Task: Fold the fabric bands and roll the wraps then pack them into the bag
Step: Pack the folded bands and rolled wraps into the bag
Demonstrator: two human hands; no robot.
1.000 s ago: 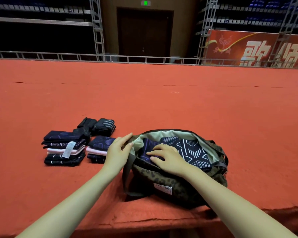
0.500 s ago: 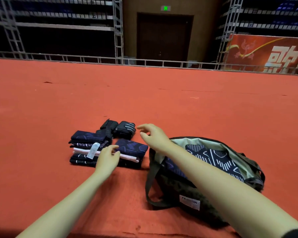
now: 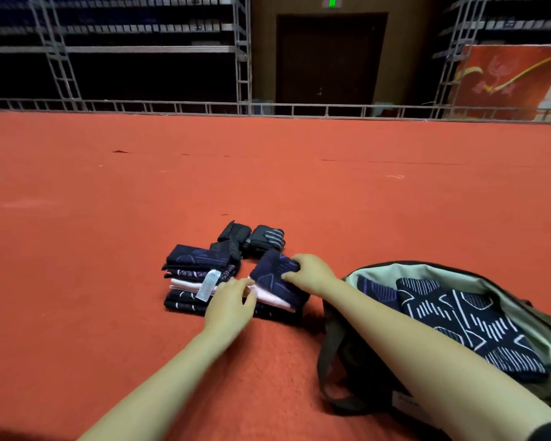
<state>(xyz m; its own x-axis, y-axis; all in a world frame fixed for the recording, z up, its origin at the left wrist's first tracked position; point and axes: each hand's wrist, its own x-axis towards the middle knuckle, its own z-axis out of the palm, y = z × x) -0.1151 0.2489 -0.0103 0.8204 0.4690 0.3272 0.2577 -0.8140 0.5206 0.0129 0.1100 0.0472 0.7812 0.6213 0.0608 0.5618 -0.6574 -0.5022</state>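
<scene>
Nearest, bag: the bag (image 3: 363, 370) lies on its side at the near right, mouth gaping toward the stacks, likely so folded pieces slide straight in. Its shell is a dark mottled olive cloth, limp, with a pale lining (image 3: 427, 272) and a slack strap (image 3: 326, 361) looped on the floor.
Packed bands: two folded navy pieces (image 3: 465, 326) lie flat inside it, soft knit with white dash and triangle print.
Left hand: the left hand (image 3: 229, 308) rests low on the near edge of the right stack, fingers loosely bent against the pink layer (image 3: 272, 296), seemingly steadying what lies beneath; whether it pinches anything I cannot tell.
Right hand: the right hand (image 3: 312, 272) reaches across from the bag side and grips the top navy band (image 3: 275, 275), fingers curled over its far corner, tilting it up off the pile, probably the next piece to go in.
Left stack: just left, a second stack (image 3: 193, 278) of folded bands, navy, patterned, pink and black layers squared up, with a white tag (image 3: 208, 284) hanging down its front.
Rolled wraps: farther back, touching the stacks, two dark wraps (image 3: 252, 238) sit rolled into stubby bundles, ribbed with grey stripes.
Floor: orange-red carpet (image 3: 268, 173), felt-like and matte.
Beyond: metal railing (image 3: 204, 108), scaffolding and a dark door.
</scene>
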